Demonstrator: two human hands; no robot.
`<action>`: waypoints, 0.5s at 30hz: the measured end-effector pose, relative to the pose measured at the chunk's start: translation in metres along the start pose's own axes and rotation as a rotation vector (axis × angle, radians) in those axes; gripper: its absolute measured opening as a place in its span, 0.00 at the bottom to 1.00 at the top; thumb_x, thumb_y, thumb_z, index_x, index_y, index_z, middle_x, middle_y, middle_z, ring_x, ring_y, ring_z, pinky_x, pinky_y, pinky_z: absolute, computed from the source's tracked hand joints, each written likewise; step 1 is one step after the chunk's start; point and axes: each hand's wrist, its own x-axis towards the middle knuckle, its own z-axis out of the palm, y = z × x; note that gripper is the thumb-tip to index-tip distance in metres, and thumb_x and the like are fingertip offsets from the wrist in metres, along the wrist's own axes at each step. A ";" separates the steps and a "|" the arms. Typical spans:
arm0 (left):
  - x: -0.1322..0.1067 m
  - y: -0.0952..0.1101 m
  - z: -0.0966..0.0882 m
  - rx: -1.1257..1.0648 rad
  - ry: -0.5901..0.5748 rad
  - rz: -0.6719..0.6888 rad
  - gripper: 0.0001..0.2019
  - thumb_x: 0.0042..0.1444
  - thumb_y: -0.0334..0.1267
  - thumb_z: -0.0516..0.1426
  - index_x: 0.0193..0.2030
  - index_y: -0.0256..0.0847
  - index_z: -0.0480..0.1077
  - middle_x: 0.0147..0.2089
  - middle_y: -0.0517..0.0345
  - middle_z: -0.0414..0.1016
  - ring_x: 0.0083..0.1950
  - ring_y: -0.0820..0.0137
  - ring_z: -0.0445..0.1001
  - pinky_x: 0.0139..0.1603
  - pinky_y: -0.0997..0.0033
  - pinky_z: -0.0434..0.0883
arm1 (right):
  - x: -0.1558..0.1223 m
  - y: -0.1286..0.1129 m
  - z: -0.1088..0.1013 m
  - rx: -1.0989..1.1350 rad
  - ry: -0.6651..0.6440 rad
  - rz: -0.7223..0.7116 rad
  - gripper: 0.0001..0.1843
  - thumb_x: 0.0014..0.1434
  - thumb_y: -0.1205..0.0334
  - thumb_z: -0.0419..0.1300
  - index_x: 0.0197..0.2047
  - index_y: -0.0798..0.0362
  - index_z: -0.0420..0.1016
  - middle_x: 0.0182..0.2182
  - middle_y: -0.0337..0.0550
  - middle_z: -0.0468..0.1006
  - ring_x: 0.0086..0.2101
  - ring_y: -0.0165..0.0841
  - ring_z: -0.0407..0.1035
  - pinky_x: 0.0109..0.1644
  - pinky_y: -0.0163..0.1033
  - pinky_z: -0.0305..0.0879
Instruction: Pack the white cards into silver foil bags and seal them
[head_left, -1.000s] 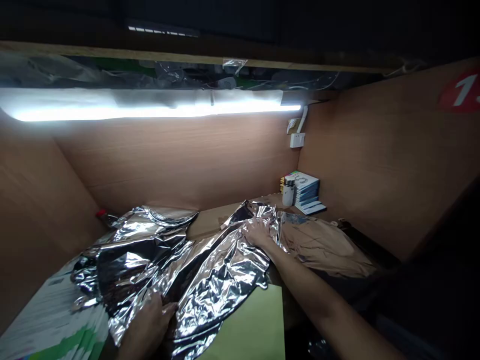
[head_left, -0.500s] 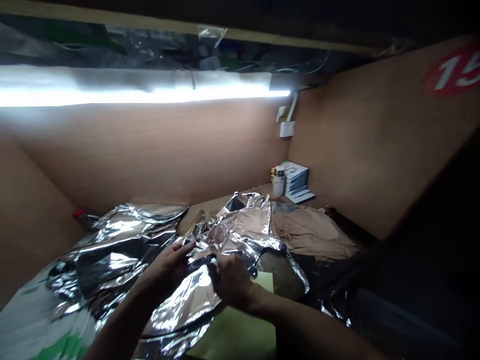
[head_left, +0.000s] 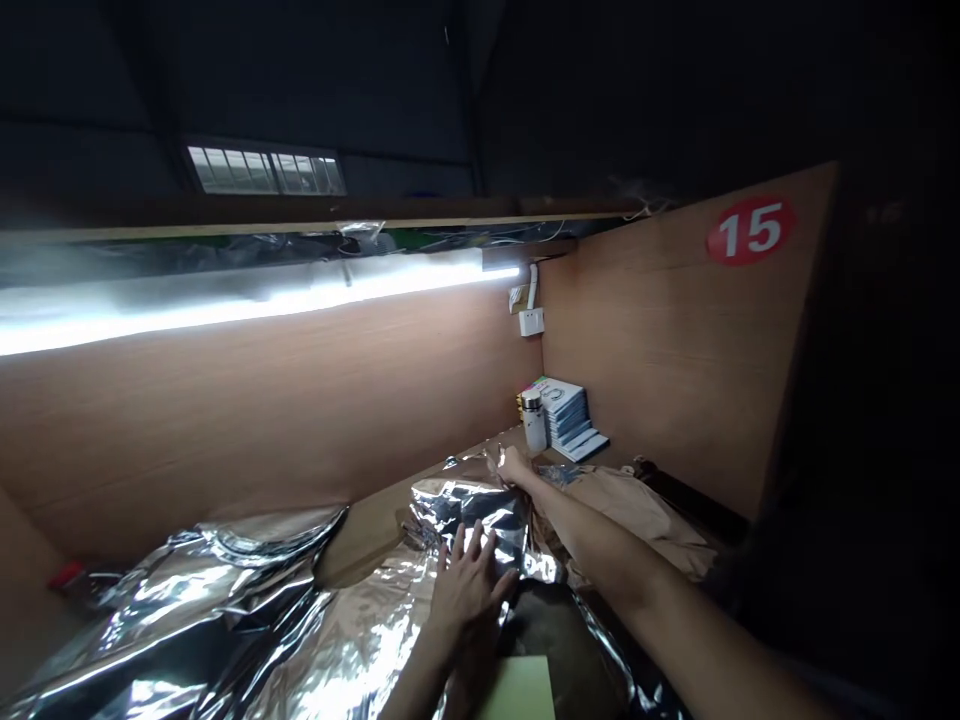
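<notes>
Crinkled silver foil sheeting (head_left: 465,500) covers the middle of the work surface. My left hand (head_left: 469,585) lies on it with the fingers spread and stretched out. Farther back, my right hand (head_left: 514,466) is closed on the far edge of the foil, near the white bottle. At the left lies another heap of shiny foil (head_left: 225,570). Close to me, a pale yellow-green sheet (head_left: 521,690) shows below the foil, beside a dark, smooth patch (head_left: 551,630).
A white bottle (head_left: 535,425) with a metal cap and a stack of booklets (head_left: 568,415) stand in the back right corner. Brownish sheeting (head_left: 637,510) lies right. Wooden partitions (head_left: 660,350) surround the table, under a bright tube light (head_left: 300,300). A red-capped item (head_left: 67,575) sits far left.
My hands, earlier close together on the foil, have moved apart: the right reaches to the back edge, the left has flattened out. The camera view has tilted up and turned right.
</notes>
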 end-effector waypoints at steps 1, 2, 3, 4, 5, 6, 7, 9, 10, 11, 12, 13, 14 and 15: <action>0.003 0.002 0.006 0.003 -0.024 -0.018 0.40 0.64 0.67 0.46 0.77 0.47 0.57 0.80 0.49 0.51 0.80 0.41 0.43 0.75 0.31 0.47 | 0.001 0.003 0.005 -0.045 -0.013 -0.011 0.23 0.70 0.54 0.63 0.64 0.54 0.71 0.60 0.53 0.73 0.56 0.46 0.71 0.59 0.57 0.71; 0.004 0.004 0.011 0.001 -0.040 -0.032 0.40 0.64 0.67 0.45 0.77 0.47 0.58 0.80 0.48 0.52 0.80 0.39 0.45 0.74 0.30 0.47 | 0.000 0.007 0.011 -0.082 -0.027 -0.039 0.25 0.71 0.54 0.61 0.67 0.54 0.68 0.64 0.57 0.70 0.60 0.49 0.67 0.64 0.60 0.66; 0.004 0.005 0.016 -0.024 -0.035 -0.039 0.40 0.64 0.68 0.46 0.76 0.47 0.60 0.79 0.47 0.54 0.79 0.38 0.47 0.74 0.29 0.48 | -0.003 0.011 0.019 -0.115 -0.040 -0.088 0.28 0.72 0.53 0.60 0.70 0.52 0.65 0.68 0.59 0.66 0.65 0.51 0.62 0.68 0.62 0.59; 0.004 0.004 0.020 -0.068 -0.011 -0.040 0.40 0.62 0.68 0.48 0.74 0.48 0.63 0.78 0.46 0.57 0.79 0.37 0.49 0.74 0.30 0.49 | -0.008 0.015 0.027 -0.140 -0.065 -0.150 0.31 0.72 0.52 0.58 0.74 0.50 0.60 0.71 0.59 0.60 0.69 0.52 0.55 0.72 0.62 0.51; 0.004 0.002 0.022 -0.127 0.026 -0.039 0.38 0.61 0.67 0.51 0.71 0.49 0.67 0.77 0.46 0.61 0.78 0.38 0.52 0.74 0.32 0.50 | -0.013 0.019 0.036 -0.161 -0.106 -0.217 0.32 0.73 0.50 0.56 0.76 0.47 0.57 0.74 0.57 0.56 0.71 0.51 0.50 0.73 0.61 0.45; 0.005 -0.003 0.022 -0.191 0.075 -0.044 0.34 0.60 0.65 0.54 0.68 0.50 0.71 0.75 0.46 0.64 0.77 0.40 0.56 0.73 0.36 0.53 | -0.020 0.024 0.045 -0.178 -0.161 -0.277 0.33 0.72 0.48 0.55 0.76 0.44 0.56 0.75 0.54 0.55 0.72 0.50 0.48 0.74 0.60 0.43; 0.008 -0.010 0.019 -0.249 0.137 -0.064 0.31 0.62 0.61 0.54 0.65 0.49 0.73 0.73 0.46 0.67 0.75 0.43 0.59 0.73 0.40 0.55 | -0.027 0.030 0.053 -0.193 -0.222 -0.325 0.33 0.72 0.45 0.55 0.76 0.42 0.57 0.75 0.50 0.55 0.72 0.50 0.49 0.74 0.60 0.43; 0.019 -0.032 0.006 -0.308 0.269 -0.156 0.27 0.68 0.53 0.48 0.65 0.43 0.71 0.71 0.42 0.68 0.73 0.48 0.62 0.73 0.44 0.56 | -0.039 0.039 0.066 -0.218 -0.320 -0.379 0.33 0.71 0.43 0.54 0.75 0.42 0.60 0.74 0.49 0.58 0.72 0.51 0.51 0.74 0.61 0.44; 0.026 -0.046 -0.004 -0.315 0.328 -0.228 0.27 0.70 0.49 0.44 0.68 0.38 0.67 0.72 0.37 0.66 0.74 0.48 0.60 0.73 0.42 0.54 | -0.042 0.043 0.070 -0.225 -0.342 -0.391 0.34 0.71 0.42 0.53 0.76 0.43 0.58 0.75 0.50 0.57 0.72 0.52 0.50 0.74 0.61 0.44; 0.034 -0.061 -0.015 -0.327 0.378 -0.298 0.28 0.71 0.46 0.43 0.70 0.33 0.62 0.72 0.34 0.64 0.75 0.46 0.58 0.73 0.39 0.51 | -0.045 0.044 0.072 -0.227 -0.345 -0.402 0.36 0.72 0.42 0.51 0.78 0.43 0.54 0.76 0.50 0.54 0.73 0.52 0.47 0.74 0.61 0.41; 0.042 -0.075 -0.026 -0.345 0.401 -0.352 0.28 0.71 0.45 0.44 0.71 0.31 0.60 0.70 0.32 0.65 0.75 0.45 0.57 0.73 0.38 0.52 | -0.046 0.045 0.073 -0.228 -0.329 -0.411 0.37 0.73 0.41 0.49 0.79 0.44 0.50 0.77 0.50 0.50 0.75 0.50 0.42 0.75 0.61 0.37; 0.049 -0.089 -0.036 -0.370 0.392 -0.381 0.27 0.70 0.46 0.47 0.70 0.31 0.61 0.67 0.33 0.69 0.73 0.46 0.60 0.71 0.40 0.57 | -0.045 0.044 0.074 -0.230 -0.300 -0.412 0.38 0.73 0.40 0.47 0.80 0.44 0.46 0.78 0.49 0.45 0.75 0.49 0.38 0.76 0.61 0.33; 0.055 -0.101 -0.045 -0.398 0.358 -0.390 0.26 0.70 0.47 0.50 0.67 0.32 0.64 0.63 0.37 0.73 0.69 0.48 0.66 0.68 0.44 0.63 | -0.044 0.043 0.074 -0.234 -0.268 -0.405 0.39 0.73 0.39 0.45 0.80 0.45 0.44 0.78 0.50 0.43 0.76 0.48 0.35 0.76 0.60 0.29; 0.059 -0.111 -0.051 -0.426 0.306 -0.387 0.24 0.69 0.49 0.53 0.64 0.34 0.68 0.58 0.42 0.76 0.63 0.51 0.72 0.62 0.49 0.69 | -0.042 0.042 0.074 -0.240 -0.240 -0.388 0.40 0.73 0.38 0.45 0.80 0.47 0.44 0.78 0.51 0.42 0.76 0.48 0.33 0.76 0.61 0.26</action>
